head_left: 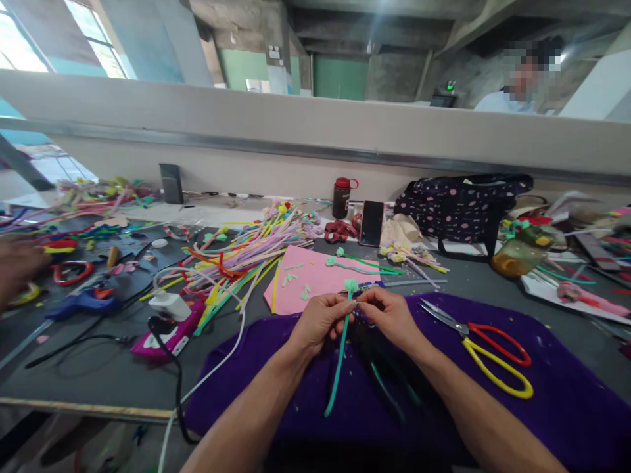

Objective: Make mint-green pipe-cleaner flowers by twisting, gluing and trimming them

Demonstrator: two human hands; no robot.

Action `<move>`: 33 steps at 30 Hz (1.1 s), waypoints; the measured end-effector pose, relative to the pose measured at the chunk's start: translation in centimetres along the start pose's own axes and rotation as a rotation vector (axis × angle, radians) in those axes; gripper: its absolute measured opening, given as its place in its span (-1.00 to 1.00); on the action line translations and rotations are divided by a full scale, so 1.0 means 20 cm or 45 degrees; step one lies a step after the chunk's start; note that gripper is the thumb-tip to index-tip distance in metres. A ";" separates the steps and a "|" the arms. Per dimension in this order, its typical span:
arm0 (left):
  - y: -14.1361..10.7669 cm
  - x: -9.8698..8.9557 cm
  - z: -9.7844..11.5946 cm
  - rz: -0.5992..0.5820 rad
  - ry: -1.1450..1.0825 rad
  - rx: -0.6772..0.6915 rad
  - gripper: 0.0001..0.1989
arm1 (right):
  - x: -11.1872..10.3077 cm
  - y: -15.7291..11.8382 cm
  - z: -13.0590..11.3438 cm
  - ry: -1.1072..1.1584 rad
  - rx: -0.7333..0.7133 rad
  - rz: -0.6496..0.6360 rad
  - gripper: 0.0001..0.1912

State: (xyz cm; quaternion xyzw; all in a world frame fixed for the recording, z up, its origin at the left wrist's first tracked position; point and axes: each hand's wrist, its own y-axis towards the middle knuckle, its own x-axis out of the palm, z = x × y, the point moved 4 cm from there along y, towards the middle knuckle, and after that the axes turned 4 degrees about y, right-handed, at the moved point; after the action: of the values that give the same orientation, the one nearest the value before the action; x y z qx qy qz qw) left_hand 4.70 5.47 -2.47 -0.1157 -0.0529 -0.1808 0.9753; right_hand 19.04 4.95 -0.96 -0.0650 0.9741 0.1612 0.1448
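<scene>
A mint-green pipe cleaner flower (pixel 337 374) stands between my hands, its fuzzy head up and its stem hanging down over a purple cloth (pixel 246 374). My left hand (pixel 323 322) pinches the stem just below the head. The fingers of my right hand (pixel 387 315) are pressed together beside that same spot; what lies in them is too small to tell. Scissors (pixel 466 328) with one red and one yellow handle lie open on the cloth, right of my right hand. Beyond my hands, a pink sheet (pixel 296 263) carries short green pieces and two green stems (pixel 365 266).
A large bundle of coloured pipe cleaners (pixel 261 243) lies back left. A pink power strip (pixel 170 335) with a white charger and cables sits left. Behind are a phone (pixel 371 223), bottle (pixel 341 198) and dotted bag (pixel 448 210). Another person's hand (pixel 20 266) shows at far left.
</scene>
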 end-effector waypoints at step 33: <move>0.03 -0.04 -0.01 0.040 0.031 -0.055 -0.73 | -0.05 0.02 0.01 0.281 0.166 0.030 -0.84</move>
State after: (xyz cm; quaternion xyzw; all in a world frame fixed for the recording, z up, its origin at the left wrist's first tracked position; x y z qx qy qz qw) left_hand 4.22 6.26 -3.00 -0.1352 -0.0352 -0.1679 0.9759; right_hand 20.03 5.57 -0.72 -0.0612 0.9932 0.0911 0.0386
